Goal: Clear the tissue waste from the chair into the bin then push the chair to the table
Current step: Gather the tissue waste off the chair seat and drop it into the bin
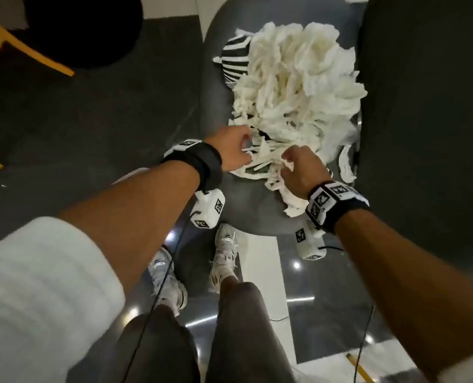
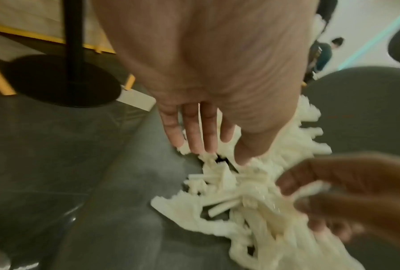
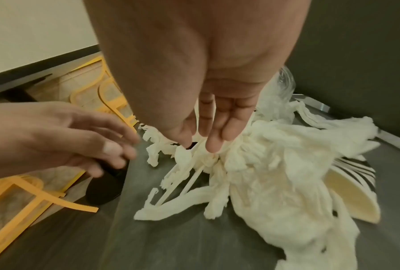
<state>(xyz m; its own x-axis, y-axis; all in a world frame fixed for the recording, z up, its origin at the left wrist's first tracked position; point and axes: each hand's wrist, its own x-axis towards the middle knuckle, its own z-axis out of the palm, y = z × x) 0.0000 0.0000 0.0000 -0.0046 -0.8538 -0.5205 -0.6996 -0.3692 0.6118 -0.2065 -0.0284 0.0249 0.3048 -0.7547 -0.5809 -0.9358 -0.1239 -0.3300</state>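
Observation:
A big heap of white tissue waste [image 1: 293,87] [image 2: 240,197] [image 3: 275,164] lies on the grey chair seat [image 1: 251,214], against the dark chair back [image 1: 423,106]. Striped paper cups [image 1: 235,59] [image 3: 351,182] poke out from under it. My left hand [image 1: 243,149] [image 2: 205,144] reaches the heap's near edge with straight fingers whose tips touch the tissue. Beside it, my right hand [image 1: 290,161] [image 3: 201,146] pinches strands of tissue between thumb and fingers. No bin is in view.
A black round pedestal base [image 1: 83,29] and yellow chair legs [image 1: 22,48] stand on the dark floor to the left. My feet [image 1: 224,255] are just in front of the seat, with thin cables hanging near them. Clear plastic wrap [image 3: 286,82] lies behind the heap.

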